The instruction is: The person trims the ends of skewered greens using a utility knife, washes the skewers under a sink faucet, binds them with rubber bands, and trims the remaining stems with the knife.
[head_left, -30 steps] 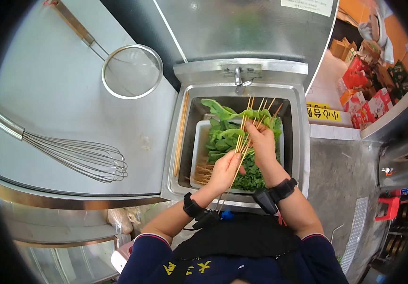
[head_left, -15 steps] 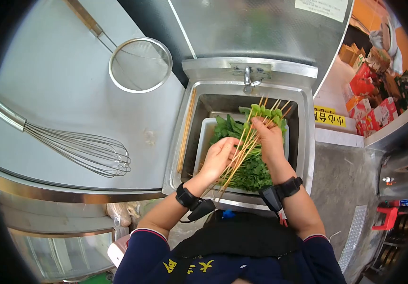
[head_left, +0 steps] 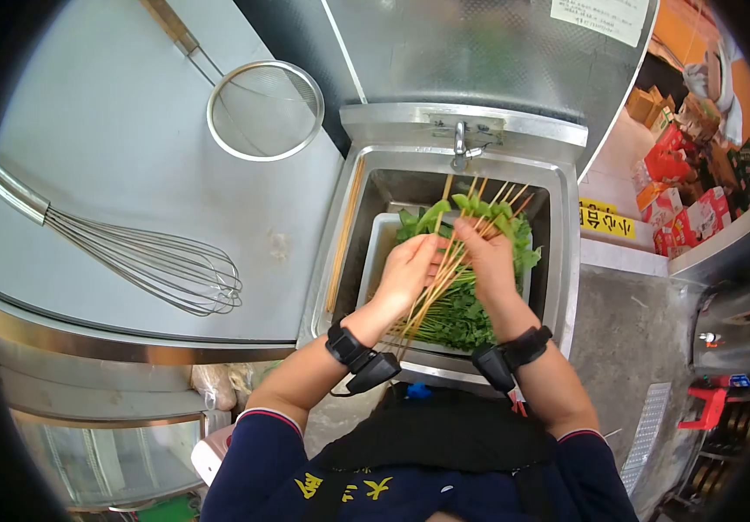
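Over the sink, my right hand (head_left: 490, 261) is closed on a bundle of thin wooden skewers (head_left: 444, 283) with light green leaves (head_left: 482, 207) threaded near their far ends. Close beside it on the left, my left hand (head_left: 411, 268) has its fingers curled round another skewer, which has a green leaf (head_left: 432, 217) on it. My fingertips partly hide both grips. Beneath the hands, leafy greens (head_left: 464, 320) with thin stems lie in a white tub (head_left: 373, 261) inside the metal sink (head_left: 327, 317).
Long wooden sticks (head_left: 344, 235) lie along the sink's left rim. A faucet (head_left: 460, 143) stands at the back. On the counter (head_left: 131, 174) to the left are a whisk (head_left: 153, 261) and a mesh strainer (head_left: 266, 110). A red stool (head_left: 703, 407) stands at right.
My left hand has moved up and closer to my right hand. A leaf on a skewer now shows above its fingers. The view has shifted slightly.
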The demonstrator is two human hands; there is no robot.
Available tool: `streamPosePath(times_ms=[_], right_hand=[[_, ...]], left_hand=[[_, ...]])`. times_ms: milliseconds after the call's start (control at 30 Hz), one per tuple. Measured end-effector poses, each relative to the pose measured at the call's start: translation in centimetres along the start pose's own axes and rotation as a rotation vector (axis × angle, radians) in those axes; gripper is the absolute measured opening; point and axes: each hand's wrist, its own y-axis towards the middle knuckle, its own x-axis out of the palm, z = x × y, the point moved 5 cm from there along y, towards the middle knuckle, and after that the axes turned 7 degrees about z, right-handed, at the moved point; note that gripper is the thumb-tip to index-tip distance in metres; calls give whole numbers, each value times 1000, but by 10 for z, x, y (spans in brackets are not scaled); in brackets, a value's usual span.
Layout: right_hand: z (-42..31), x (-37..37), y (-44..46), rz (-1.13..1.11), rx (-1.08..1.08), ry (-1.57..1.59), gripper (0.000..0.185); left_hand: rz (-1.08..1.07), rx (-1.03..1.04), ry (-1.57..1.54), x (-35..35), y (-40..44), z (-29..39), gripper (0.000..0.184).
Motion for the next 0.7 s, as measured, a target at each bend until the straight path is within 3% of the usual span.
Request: streamPosePath(times_ms=[200, 267, 467, 567, 633, 700], right_hand=[[-1, 6, -7, -66, 14, -134, 21], [-10, 14, -16, -236, 220, -10, 25], [10, 10, 0, -349, 311, -5, 32], [20, 12, 10, -324, 252, -42, 32], [17, 8, 18, -254, 165, -34, 32], [15, 13, 18, -341, 221, -59, 29]], left_hand=[[-59, -40, 8, 15, -4, 4, 37], [-82, -24, 39, 17, -6, 1, 34], [-265, 26, -64, 21, -3, -4, 22], [-243, -131, -205, 13, -9, -6, 22], [-282, -354, 45, 3, -21, -17, 23], [-274, -397, -43, -1, -34, -22, 25]])
